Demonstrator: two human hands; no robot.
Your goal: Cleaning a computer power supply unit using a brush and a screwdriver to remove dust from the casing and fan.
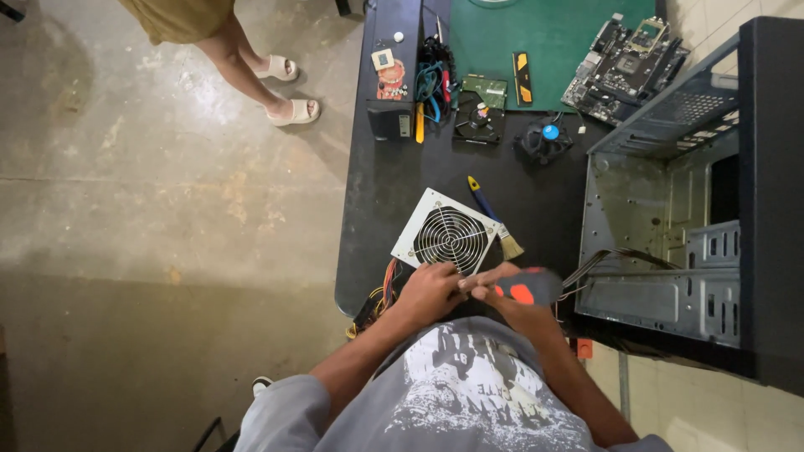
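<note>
Left hand [430, 290] rests fingers on near edge of power supply [446, 233], grip unclear. Right hand [512, 295] grips electric screwdriver [529, 287] just right of supply. Brush [494, 217] beside supply; open case [670, 226] further right.
</note>
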